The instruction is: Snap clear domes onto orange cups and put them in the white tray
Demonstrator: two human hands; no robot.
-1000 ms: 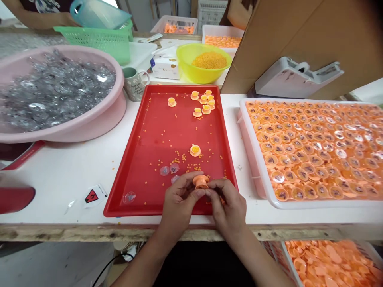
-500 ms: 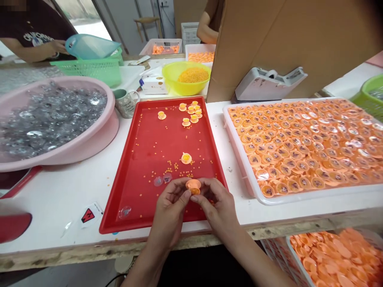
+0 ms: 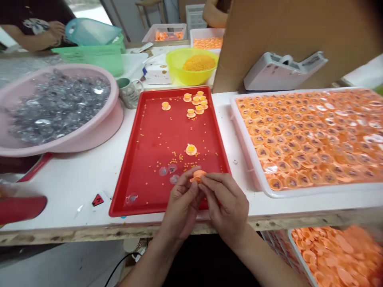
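- Over the near edge of the red tray [image 3: 127,151], left hand [image 3: 182,207] and right hand [image 3: 226,205] pinch an orange miniature cup [image 3: 198,175]
- Both grips clamped on it
- Just turned: no yellow showing now

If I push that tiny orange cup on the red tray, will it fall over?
It probably won't tip from a soft push, because the small orange cup sits on a wide saucer. It looks like light plastic, so it might slide across the smooth red tray instead. A hard flick could still knock it over.
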